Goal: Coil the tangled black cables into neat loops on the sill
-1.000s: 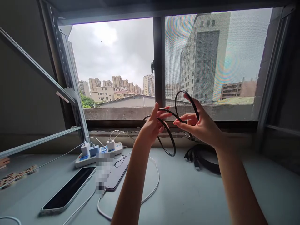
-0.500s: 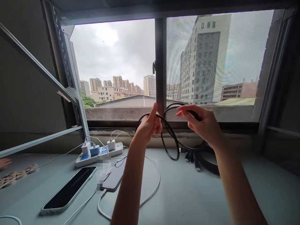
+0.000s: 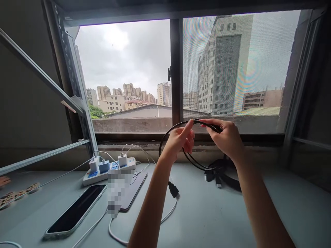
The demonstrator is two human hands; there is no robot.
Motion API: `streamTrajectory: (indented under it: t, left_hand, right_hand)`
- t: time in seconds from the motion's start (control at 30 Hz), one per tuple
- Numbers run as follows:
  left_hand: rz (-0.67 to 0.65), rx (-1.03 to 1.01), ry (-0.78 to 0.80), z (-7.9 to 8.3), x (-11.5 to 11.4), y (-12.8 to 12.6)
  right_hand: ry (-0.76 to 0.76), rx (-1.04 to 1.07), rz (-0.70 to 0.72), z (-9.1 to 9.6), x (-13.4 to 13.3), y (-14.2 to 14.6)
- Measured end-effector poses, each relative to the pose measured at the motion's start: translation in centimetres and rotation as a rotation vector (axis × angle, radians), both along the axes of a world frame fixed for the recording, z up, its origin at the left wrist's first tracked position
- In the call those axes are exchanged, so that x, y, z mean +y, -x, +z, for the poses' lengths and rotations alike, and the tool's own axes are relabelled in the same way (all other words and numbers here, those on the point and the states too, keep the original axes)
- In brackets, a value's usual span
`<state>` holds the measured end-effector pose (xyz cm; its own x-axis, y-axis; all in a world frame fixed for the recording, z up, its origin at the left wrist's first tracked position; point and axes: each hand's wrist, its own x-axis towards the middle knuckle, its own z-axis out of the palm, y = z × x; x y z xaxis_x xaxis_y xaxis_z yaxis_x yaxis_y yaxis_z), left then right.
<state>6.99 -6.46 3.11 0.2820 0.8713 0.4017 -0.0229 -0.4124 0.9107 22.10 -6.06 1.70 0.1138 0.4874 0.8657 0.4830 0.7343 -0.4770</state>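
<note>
A black HDMI-type cable (image 3: 168, 132) runs in loops between my hands above the table. My left hand (image 3: 181, 139) pinches the cable between thumb and fingers, near the middle of the view. Close on its right, my right hand (image 3: 224, 136) is closed on gathered strands of the same cable. Out from behind my left forearm hangs one end, a black plug (image 3: 173, 190) with a metal tip. Below and between the hands, the lower part of the loop sags toward the tabletop. Part of the coil is hidden in my right palm.
More black cables (image 3: 230, 181) with plugs lie coiled behind my right wrist. At left are a phone (image 3: 77, 208), a second flat device (image 3: 134, 189), and a power strip (image 3: 97, 178) with chargers. White cords (image 3: 169, 217) cross the table (image 3: 204, 220). A window (image 3: 177, 75) stands behind.
My left hand has moved right, close to my right hand, drawing the cable along. The small hanging loop between them has gone, and a plug end now shows beside my left forearm.
</note>
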Motion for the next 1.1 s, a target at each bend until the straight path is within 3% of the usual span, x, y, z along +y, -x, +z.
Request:
streamTrajectory:
  t: [0.1, 0.27, 0.47, 0.53, 0.63, 0.73, 0.9, 1.03, 1.1]
  left_hand:
    - [-0.024, 0.156, -0.073, 0.1, -1.0, -0.5]
    - [0.064, 0.114, -0.263, -0.1, -1.6, -1.8]
    - [0.470, 0.119, -0.525, 0.1, -1.0, -1.5]
    - [0.499, 0.171, -0.535, 0.0, -0.3, -1.1]
    - [0.448, 0.157, -0.468, -0.8, 1.5, -0.6]
    - [0.418, 0.096, -0.294, -1.8, 3.3, -0.4]
    - [0.181, -0.077, -0.013, -2.1, 3.9, -0.3]
    - [0.181, -0.270, 0.064, -1.7, 3.5, 0.1]
    - [0.184, -0.217, 0.074, -1.5, 3.2, 0.2]
  right_hand:
    - [0.008, 0.096, -0.141, 0.0, 0.3, -1.2]
    - [0.024, 0.149, -0.350, 0.1, 0.2, -2.2]
    - [-0.015, 0.107, -0.297, 0.7, -0.8, -1.6]
    - [-0.074, 0.119, -0.259, 0.9, -1.3, -1.3]
    - [-0.155, 0.160, -0.150, 1.1, -1.9, -1.0]
    - [-0.201, 0.209, -0.027, 1.2, -2.4, -0.7]
    - [-0.175, 0.290, 0.119, 1.4, -2.6, -0.5]
    - [-0.052, 0.190, 0.094, 1.0, -1.7, -1.5]
    - [0.035, 0.085, 0.039, 0.7, -1.1, -2.1]
